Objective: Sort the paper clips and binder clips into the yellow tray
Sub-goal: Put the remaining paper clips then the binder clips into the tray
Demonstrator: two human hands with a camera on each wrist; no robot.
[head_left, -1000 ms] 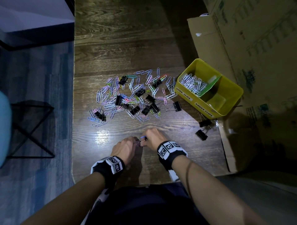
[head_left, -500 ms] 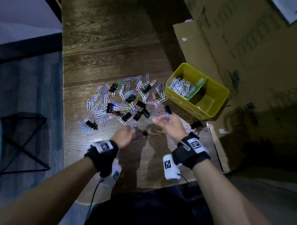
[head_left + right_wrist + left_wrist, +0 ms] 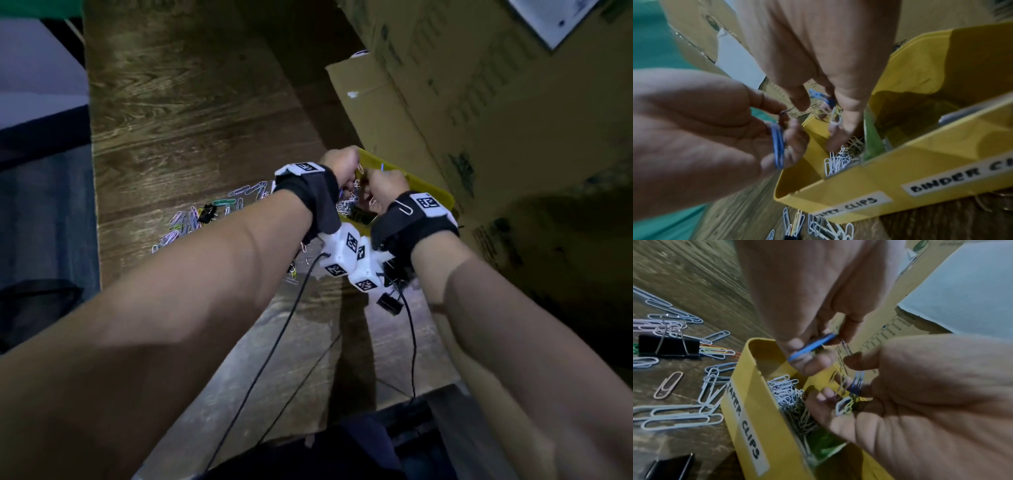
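The yellow tray [image 3: 432, 190] stands at the table's right, labelled "PAPER CLIPS" [image 3: 849, 205] and "BINDER CLIPS". Both hands hover over its paper-clip compartment, where a heap of white paper clips [image 3: 791, 395] lies. My left hand [image 3: 842, 386] pinches a small bunch of clips [image 3: 850, 395], white, yellow and blue. My right hand [image 3: 786, 129] pinches one blue paper clip [image 3: 778, 146] between thumb and fingers. In the head view the left hand [image 3: 342, 168] and right hand [image 3: 385, 185] nearly touch above the tray. Loose clips [image 3: 202, 219] remain on the wooden table.
A big cardboard box [image 3: 479, 102] stands right behind the tray. Black binder clips lie on the table [image 3: 388, 303] [image 3: 668, 345]. Wrist-camera cables [image 3: 274, 342] trail across the near table. A green divider [image 3: 871, 142] splits the tray. The table's left edge drops to the floor.
Both hands have lifted from the near table edge and moved forward and right to hover over the tray, carrying the clips with them. The head view has swung closer.
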